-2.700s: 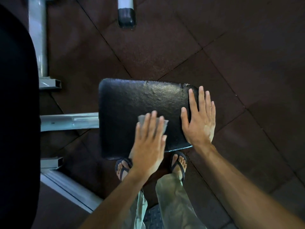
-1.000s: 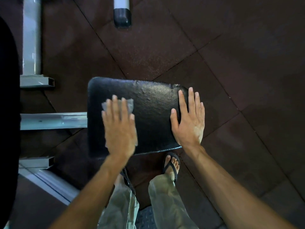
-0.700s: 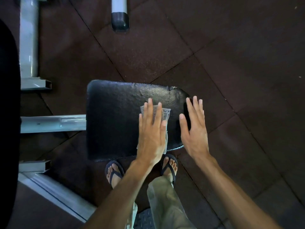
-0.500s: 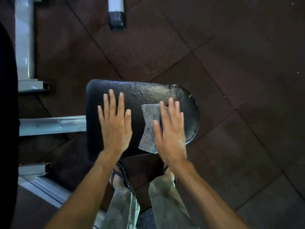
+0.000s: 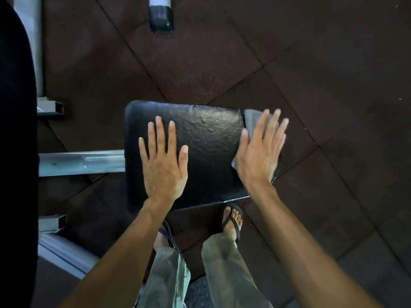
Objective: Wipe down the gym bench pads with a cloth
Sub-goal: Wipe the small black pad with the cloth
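Rubber floor (image 5: 322,63) in dark tiles fills most of the view; a long dark pad (image 5: 15,152) runs down the left edge, with grey frame tubes (image 5: 82,162) leading to the seat pad (image 5: 211,152), a black square pad at centre with worn, wrinkled vinyl.

The person stands at its near edge in flip-flops. Left hand (image 5: 163,165) lies flat on the pad's left half, fingers straight and spread, holding nothing. Right hand (image 5: 259,156) is flat too, fingers straight, pressing the cloth (image 5: 250,117) against the pad's right edge; a grey corner shows above the hand, another bit below the thumb.

Risks, as judgement:
- Cloth sits right at the rim and is only pressed, not gripped; one more outward stroke could push it off onto the floor.
- Right palm seems partly past the edge, so a hard press could slip off the side.
- Cracked vinyl near the top right corner may snag the cloth.
- The long pad on the left likely remains to be wiped.
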`<state>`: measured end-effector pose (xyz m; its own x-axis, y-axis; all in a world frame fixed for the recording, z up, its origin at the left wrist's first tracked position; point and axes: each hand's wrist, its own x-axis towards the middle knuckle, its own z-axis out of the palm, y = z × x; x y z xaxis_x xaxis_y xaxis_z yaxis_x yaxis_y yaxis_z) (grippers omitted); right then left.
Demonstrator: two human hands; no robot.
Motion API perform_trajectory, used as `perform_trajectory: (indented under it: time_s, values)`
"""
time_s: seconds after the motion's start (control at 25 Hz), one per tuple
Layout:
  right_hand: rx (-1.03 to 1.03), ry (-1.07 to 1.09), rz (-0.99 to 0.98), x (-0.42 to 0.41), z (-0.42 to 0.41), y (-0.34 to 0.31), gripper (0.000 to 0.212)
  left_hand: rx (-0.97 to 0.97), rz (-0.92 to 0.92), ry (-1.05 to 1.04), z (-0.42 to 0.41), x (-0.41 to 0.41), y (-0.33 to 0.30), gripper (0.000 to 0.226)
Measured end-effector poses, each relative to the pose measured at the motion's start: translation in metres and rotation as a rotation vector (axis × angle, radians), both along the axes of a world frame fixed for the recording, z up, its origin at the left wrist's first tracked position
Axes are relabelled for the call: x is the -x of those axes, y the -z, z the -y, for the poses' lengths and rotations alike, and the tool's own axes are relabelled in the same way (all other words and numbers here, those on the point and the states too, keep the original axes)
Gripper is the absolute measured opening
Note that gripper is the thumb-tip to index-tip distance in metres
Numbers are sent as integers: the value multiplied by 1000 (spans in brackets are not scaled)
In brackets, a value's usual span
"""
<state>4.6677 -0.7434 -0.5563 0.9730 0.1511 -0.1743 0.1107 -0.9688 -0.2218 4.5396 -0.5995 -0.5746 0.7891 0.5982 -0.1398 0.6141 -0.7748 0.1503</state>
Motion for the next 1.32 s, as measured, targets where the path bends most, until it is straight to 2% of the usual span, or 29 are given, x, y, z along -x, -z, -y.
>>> perform_trajectory:
  time_s: [0.08,0.16,0.24,0.4,0.48,0.52,0.56,0.6,0.64,0.68,0.72,0.88,1.0,1.12,1.32]
  values:
    - [-44,-106,6,-10,-38,-1,63,-5,7,-1,-1,-1,1,60]
    - [-49,-307,36,8,-52,-2,62,-9,6,6,-2,-1,0,60]
    - [-51,-466,38,37,-35,-1,59,-18,3,23,-2,0,-1,59]
    - [-108,-554,10,65,9,-1,53,62,-30,39,-6,-2,-12,59]
    - [-288,-350,-226,70,15,-25,48,176,-49,63,-5,1,-33,58]
    - [-316,-241,-228,76,25,-41,51,236,-69,86,-1,7,-50,58]
    - [-191,-202,-150,86,39,-55,53,298,-106,116,5,16,-66,59]
    - [-225,-84,-213,101,45,-71,56,351,-160,156,15,28,-84,60]
    - [-414,91,-458,113,52,-82,57,393,-218,186,26,41,-101,61]
    - [-398,116,-571,129,63,-100,57,422,-267,206,38,54,-117,63]
    - [-311,73,-594,145,76,-119,54,437,-311,244,52,66,-136,65]
    - [-240,260,-597,198,137,-183,50,493,-518,475,117,91,-213,55]
    - [-293,394,-673,221,187,-222,50,471,-615,665,175,85,-255,50]
    - [-330,509,-670,230,252,-249,48,404,-617,858,245,63,-283,44]
    - [-559,983,-508,251,392,-291,48,351,-685,1111,387,19,-308,40]
